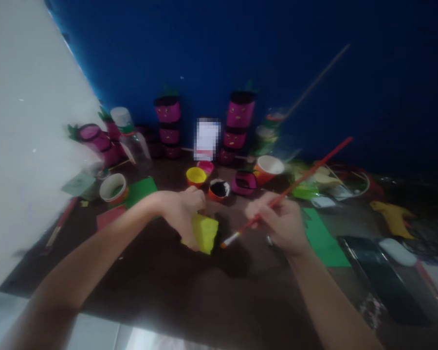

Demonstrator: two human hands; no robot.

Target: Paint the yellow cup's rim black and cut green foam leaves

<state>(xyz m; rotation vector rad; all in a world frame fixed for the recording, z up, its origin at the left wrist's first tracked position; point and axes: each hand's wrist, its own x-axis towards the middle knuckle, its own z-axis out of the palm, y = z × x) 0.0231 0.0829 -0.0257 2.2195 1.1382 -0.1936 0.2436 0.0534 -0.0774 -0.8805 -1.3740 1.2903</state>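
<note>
My left hand point(186, 214) is closed round a yellow-painted piece point(205, 233), low over the middle of the dark table; its exact kind is blurred. A long red paintbrush point(299, 181) slants through the closed fingers of my right hand point(279, 221). Its bristle end points down and left, just right of the yellow piece, with a gap seen between them. Beyond my hands stand a cup of yellow paint point(196, 176), a cup of black paint point(219, 189) and a cup of pink paint point(205, 167).
Magenta stacked figures point(241, 113) stand along the blue wall, near a phone with a blurred screen point(206, 138). Left are a clear bottle point(135, 143) and a white-rimmed cup point(113, 188). Green paper point(326, 240), a dark phone point(383, 277) and a white mouse point(397, 252) lie right.
</note>
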